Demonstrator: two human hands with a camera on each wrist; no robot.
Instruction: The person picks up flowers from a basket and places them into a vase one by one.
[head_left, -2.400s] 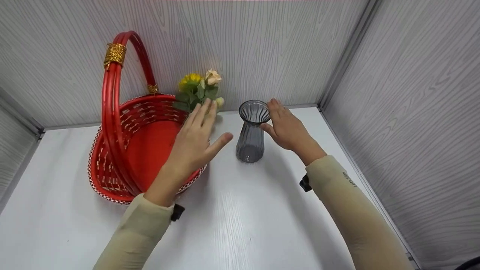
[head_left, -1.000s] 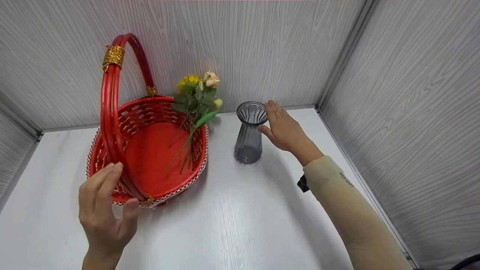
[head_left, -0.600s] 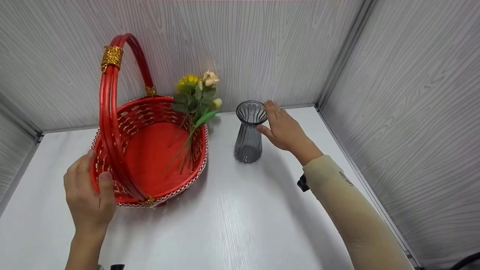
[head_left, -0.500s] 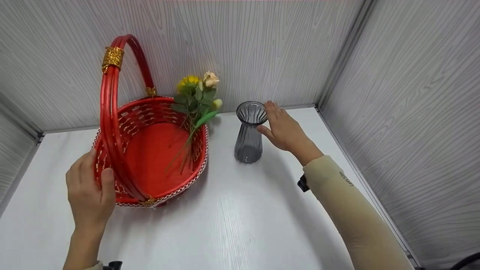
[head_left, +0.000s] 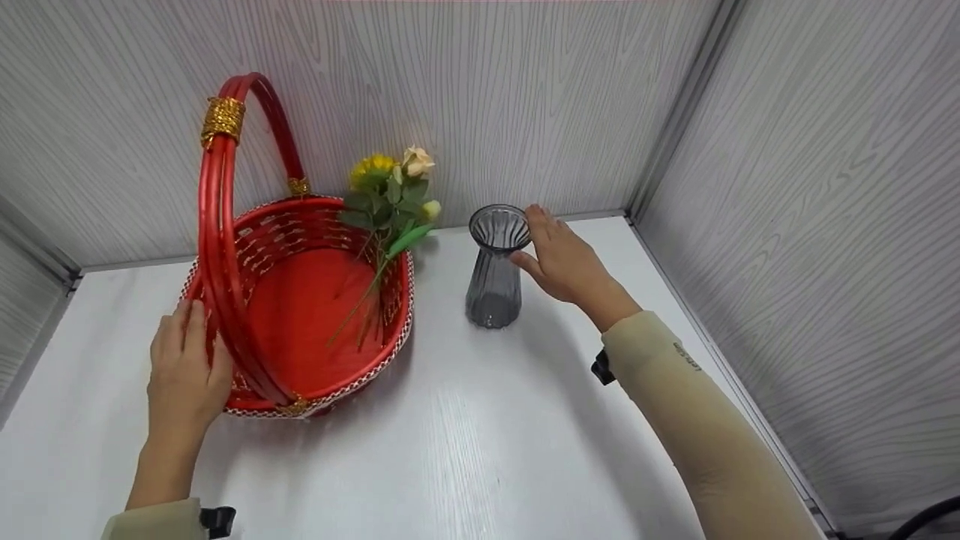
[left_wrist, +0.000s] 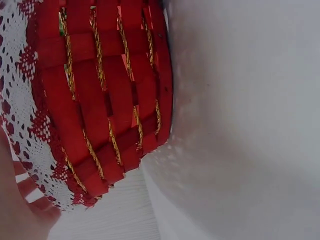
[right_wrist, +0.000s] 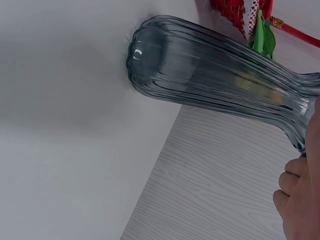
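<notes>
- Basket [head_left: 300,315]: red, woven with gold threads, white lace trim round the rim, tall red hoop handle with a gold wrap near the top; stands on the left part of the white table [head_left: 480,450].
- Left hand [head_left: 187,367]: rests against the basket's near left rim beside the handle foot, fingers nearly straight and together; curled round nothing.
- Flowers [head_left: 390,187]: yellow and cream blooms with green leaves; stems lie inside the basket, heads lean over its far right rim.
- Vase [head_left: 495,266]: grey ribbed glass, flared mouth, upright, just right of the basket.
- Right hand [head_left: 566,262]: fingers loosely extended, touching the vase's rim and neck from the right; thumb against the neck.
- Hard to make out: left wrist view shows only basket wall and lace; fingertip contact there is blurred.
</notes>
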